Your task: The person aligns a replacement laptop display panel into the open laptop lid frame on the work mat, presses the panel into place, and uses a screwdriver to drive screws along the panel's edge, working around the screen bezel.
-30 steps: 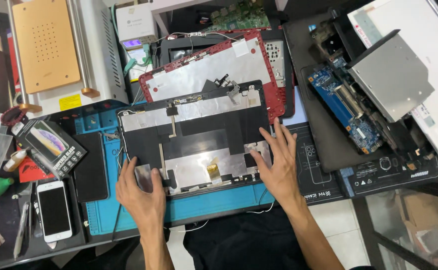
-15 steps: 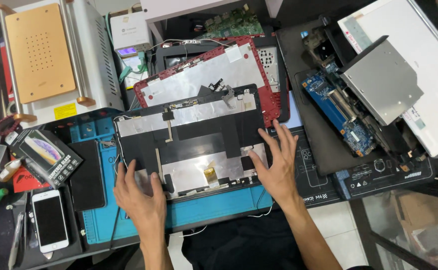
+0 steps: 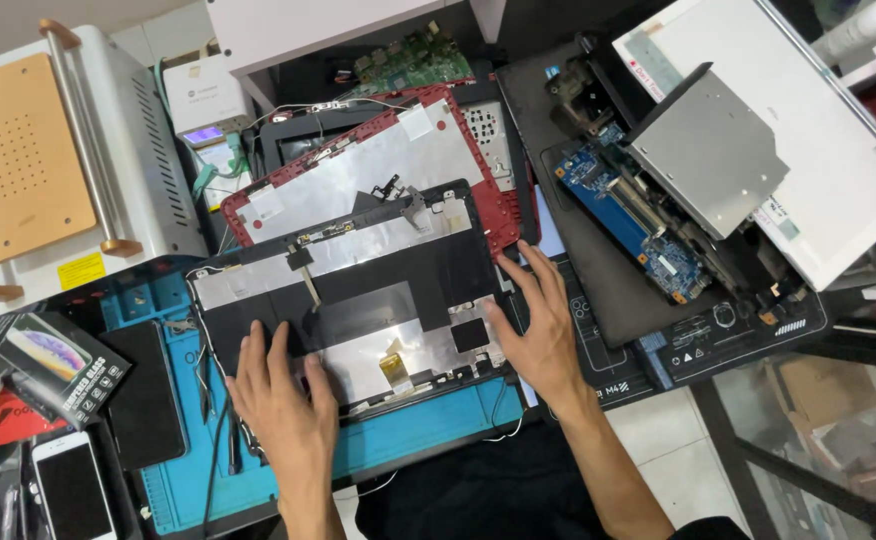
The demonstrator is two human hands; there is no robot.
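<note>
A black laptop panel (image 3: 358, 300) lies in the middle of the frame on a blue work mat (image 3: 428, 430), its long axis running from the lower left up to the right, slightly tilted. Its inner side faces up, with silver foil patches and a small amber ribbon tab visible.

The left hand (image 3: 283, 400) lies flat on the panel's lower left part, fingers spread and pointing up the frame, palm down, gripping nothing. The right hand (image 3: 538, 335) rests on the panel's right end, fingers splayed, tips pointing to the upper left and touching the edge near the corner; it also closes on nothing. The two hands thus bracket the panel along its long axis, and the panel lies just beyond both sets of fingertips, toward the top of the frame.

Behind the panel a red laptop lid (image 3: 378, 165) leans, partly covered by it. A white phone (image 3: 73, 490) lies at the lower left.
</note>
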